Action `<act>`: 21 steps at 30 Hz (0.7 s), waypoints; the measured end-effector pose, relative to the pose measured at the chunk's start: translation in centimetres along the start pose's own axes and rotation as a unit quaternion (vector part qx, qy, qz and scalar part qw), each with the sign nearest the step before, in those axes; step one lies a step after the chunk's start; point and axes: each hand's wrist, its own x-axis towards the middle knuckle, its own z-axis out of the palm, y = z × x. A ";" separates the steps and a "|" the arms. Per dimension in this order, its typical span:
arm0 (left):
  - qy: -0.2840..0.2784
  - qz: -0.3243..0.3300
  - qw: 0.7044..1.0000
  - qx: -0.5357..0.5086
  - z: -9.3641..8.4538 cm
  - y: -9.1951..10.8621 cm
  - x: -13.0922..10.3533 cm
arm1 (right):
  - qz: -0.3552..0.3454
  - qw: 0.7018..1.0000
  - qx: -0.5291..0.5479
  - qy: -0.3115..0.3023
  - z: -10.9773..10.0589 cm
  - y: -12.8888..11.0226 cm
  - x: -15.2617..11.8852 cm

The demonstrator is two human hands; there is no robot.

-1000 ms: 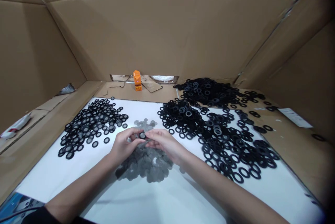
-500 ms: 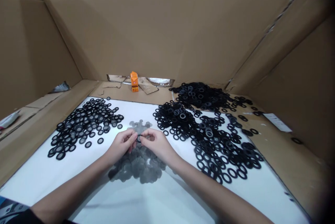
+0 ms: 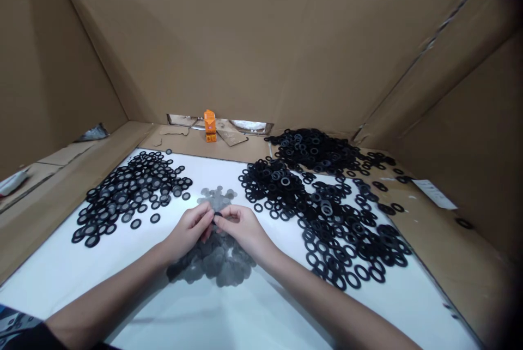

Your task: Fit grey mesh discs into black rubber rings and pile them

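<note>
The fingers of the left hand point(image 3: 191, 229) and right hand point(image 3: 244, 228) meet over the middle of the white surface point(image 3: 220, 317), nearly touching, with a black ring point(image 3: 217, 214) pinched between their tips. Both sets are drawn narrow, thumb against forefinger, the left gripping the ring's left side and the right its right side. Most of the ring is covered by the fingertips, so whether a disc sits inside it cannot be told. Beneath and around the hands lies a heap of grey discs point(image 3: 223, 265), spreading toward the near edge, with a few beyond the fingers toward the far edge. Near the far left corner, along the left edge, are black rings with grey centres point(image 3: 131, 186). Open black rings point(image 3: 347, 230) cover the right part, reaching the right edge; another pile of rings point(image 3: 312, 149) lies beyond the far edge, on cardboard point(image 3: 253, 148).
</note>
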 end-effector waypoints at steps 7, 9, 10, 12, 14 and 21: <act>0.010 0.038 0.999 0.016 0.4 -0.1 -0.6 | -0.027 0.996 -0.083 0.032 0.2 -0.6 -0.8; 0.005 0.041 0.999 -0.008 0.5 0.0 -0.7 | -0.027 0.996 -0.076 0.023 0.2 -1.0 -1.0; 0.007 0.042 0.999 -0.017 0.5 0.0 -0.7 | -0.022 0.998 -0.060 0.008 0.2 -1.2 -1.0; 0.024 0.044 0.998 -0.023 0.5 0.0 -0.7 | -0.005 0.999 -0.027 -0.024 0.1 -1.5 -0.9; 0.045 0.040 0.998 -0.024 0.6 0.0 -0.6 | 0.011 0.999 -0.003 -0.037 0.0 -1.7 -0.8; 0.046 0.015 0.997 -0.056 0.4 0.0 -0.5 | 0.042 0.999 0.021 -0.012 -0.1 -1.3 -0.5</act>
